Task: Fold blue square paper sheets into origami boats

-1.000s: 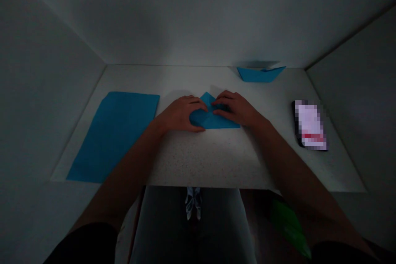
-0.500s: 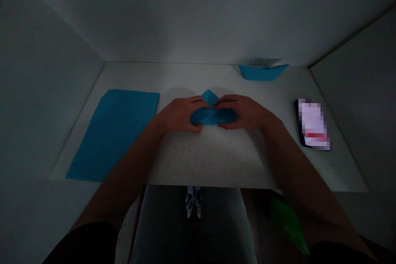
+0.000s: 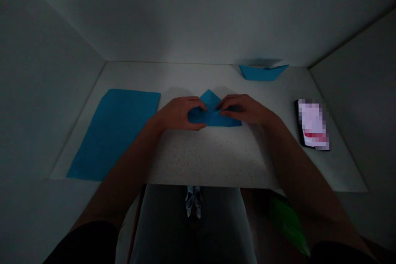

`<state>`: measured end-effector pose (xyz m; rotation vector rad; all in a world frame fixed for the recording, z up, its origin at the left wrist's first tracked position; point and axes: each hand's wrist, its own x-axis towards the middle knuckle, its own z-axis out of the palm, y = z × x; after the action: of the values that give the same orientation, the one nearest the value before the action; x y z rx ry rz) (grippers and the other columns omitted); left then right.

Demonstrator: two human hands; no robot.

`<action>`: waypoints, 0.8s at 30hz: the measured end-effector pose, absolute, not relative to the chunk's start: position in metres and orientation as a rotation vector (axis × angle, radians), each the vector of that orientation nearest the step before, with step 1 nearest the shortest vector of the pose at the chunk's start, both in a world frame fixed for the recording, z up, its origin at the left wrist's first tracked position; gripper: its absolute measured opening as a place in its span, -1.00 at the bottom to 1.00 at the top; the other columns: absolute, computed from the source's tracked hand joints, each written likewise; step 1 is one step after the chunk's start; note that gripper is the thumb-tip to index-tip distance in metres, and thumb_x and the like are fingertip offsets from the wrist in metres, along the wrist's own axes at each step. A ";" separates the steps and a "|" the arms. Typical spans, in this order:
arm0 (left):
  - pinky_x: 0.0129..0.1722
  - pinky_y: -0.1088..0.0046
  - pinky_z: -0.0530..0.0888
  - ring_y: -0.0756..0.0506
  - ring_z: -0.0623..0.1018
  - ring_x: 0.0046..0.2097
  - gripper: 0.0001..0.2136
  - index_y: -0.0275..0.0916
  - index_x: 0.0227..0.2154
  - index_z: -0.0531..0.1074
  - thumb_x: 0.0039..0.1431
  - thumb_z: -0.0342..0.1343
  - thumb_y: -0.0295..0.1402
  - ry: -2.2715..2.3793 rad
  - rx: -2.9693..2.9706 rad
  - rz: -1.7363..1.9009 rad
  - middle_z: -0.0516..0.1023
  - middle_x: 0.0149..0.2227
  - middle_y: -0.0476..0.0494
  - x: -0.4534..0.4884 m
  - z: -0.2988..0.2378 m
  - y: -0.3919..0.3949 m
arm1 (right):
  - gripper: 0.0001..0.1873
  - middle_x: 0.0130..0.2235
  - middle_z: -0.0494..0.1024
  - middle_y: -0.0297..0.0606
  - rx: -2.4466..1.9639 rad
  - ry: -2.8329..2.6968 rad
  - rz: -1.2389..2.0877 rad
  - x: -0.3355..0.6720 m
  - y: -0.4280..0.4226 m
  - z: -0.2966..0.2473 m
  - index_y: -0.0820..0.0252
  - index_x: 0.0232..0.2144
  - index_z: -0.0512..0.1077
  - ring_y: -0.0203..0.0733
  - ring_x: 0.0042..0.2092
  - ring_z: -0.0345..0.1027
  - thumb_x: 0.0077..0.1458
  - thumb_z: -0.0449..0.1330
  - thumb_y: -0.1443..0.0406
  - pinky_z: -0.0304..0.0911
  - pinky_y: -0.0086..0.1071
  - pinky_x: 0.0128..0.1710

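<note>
A half-folded piece of blue paper (image 3: 213,112) lies in the middle of the white table (image 3: 213,161), its point facing away from me. My left hand (image 3: 176,112) grips its left end, thumb under the lower edge and fingers curled over the top. My right hand (image 3: 247,109) pinches the right end the same way. The two hands almost meet over the paper's middle.
A flat blue sheet (image 3: 114,130) lies at the left of the table. A finished blue paper boat (image 3: 262,71) stands at the far right by the wall. A phone (image 3: 313,123) with a lit screen rests at the right. Walls enclose the table on three sides.
Both hands pressed the paper's ends inward half a second ago; now the right hand has drawn back a little and the lower right corner of the paper shows again.
</note>
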<state>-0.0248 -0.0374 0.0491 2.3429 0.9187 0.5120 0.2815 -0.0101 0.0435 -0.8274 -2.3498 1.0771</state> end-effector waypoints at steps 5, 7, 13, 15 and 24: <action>0.18 0.15 0.54 -0.26 0.69 0.08 -0.58 -0.09 0.05 0.63 0.20 0.34 -0.02 0.962 2.304 0.505 0.73 0.05 -0.16 -0.038 0.049 -0.029 | -0.71 -0.17 0.69 -0.21 -1.002 -2.286 0.949 0.285 -0.005 0.033 0.02 -0.18 0.65 -0.06 -0.19 0.54 0.32 0.31 -0.02 0.42 -0.18 -0.13; 0.15 0.16 0.55 -0.25 0.69 0.05 -0.57 -0.11 0.03 0.63 0.20 0.34 -0.01 0.990 2.332 0.516 0.73 0.03 -0.17 -0.044 0.049 -0.027 | -0.72 -0.19 0.67 -0.21 -1.057 -2.295 0.867 0.287 -0.003 0.031 0.04 -0.19 0.64 -0.06 -0.23 0.51 0.32 0.30 0.01 0.38 -0.19 -0.16; 0.01 0.20 0.57 -0.23 0.68 -0.04 -0.49 -0.10 0.10 0.61 0.19 0.35 0.07 1.070 2.366 0.481 0.71 -0.02 -0.19 -0.041 0.039 -0.023 | -0.73 -0.11 0.65 -0.16 -1.142 -2.335 0.691 0.288 0.000 0.026 0.05 -0.11 0.61 0.00 -0.17 0.49 0.34 0.26 0.05 0.37 -0.14 -0.10; -0.04 0.26 0.57 -0.19 0.67 -0.09 -0.56 -0.09 0.12 0.59 0.28 0.30 -0.01 1.134 2.334 0.486 0.71 -0.05 -0.17 -0.039 0.034 -0.020 | -0.72 -0.06 0.62 -0.11 -1.168 -2.357 0.580 0.289 0.001 0.024 0.06 -0.06 0.61 0.07 -0.08 0.49 0.33 0.26 0.07 0.38 -0.08 -0.02; 0.02 0.23 0.58 -0.17 0.60 -0.05 -0.66 -0.13 0.03 0.61 0.29 0.31 -0.11 1.160 2.376 0.624 0.54 0.04 -0.21 -0.044 0.020 -0.009 | -0.61 0.01 0.57 0.01 -1.367 -2.357 0.240 0.291 0.000 0.025 0.09 0.01 0.56 0.24 0.04 0.45 0.33 0.28 -0.01 0.38 0.05 0.04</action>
<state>-0.0442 -0.0095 0.0201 2.3763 1.1601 0.6241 0.2914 -0.0003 0.0252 -1.3668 -2.3566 0.2404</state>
